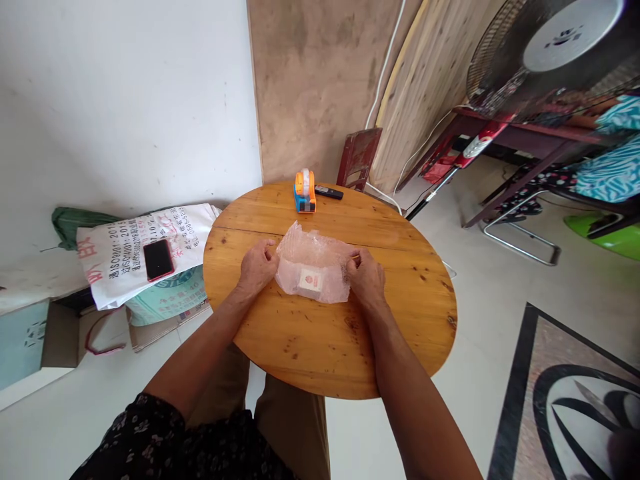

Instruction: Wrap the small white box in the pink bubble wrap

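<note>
A sheet of pinkish bubble wrap [320,248] lies on the round wooden table [300,347], its near part folded over a small white box [311,280] with a red print. My left hand [258,267] pinches the wrap's left edge between thumb and fingers. At the right edge, my right hand [367,275] grips the wrap with curled fingers. The box shows through the film between both hands, touched by neither. Beyond the wrap stands an orange and blue tape dispenser [305,191], with a black box cutter-like object [329,193] beside it.
Left of the table, a red-edged phone [159,259] rests on white printed sacks [130,243]. A standing fan [555,47] is at the upper right, near a seated person in a blue patterned top [613,160]. A dark red chair [359,157] stands behind the table.
</note>
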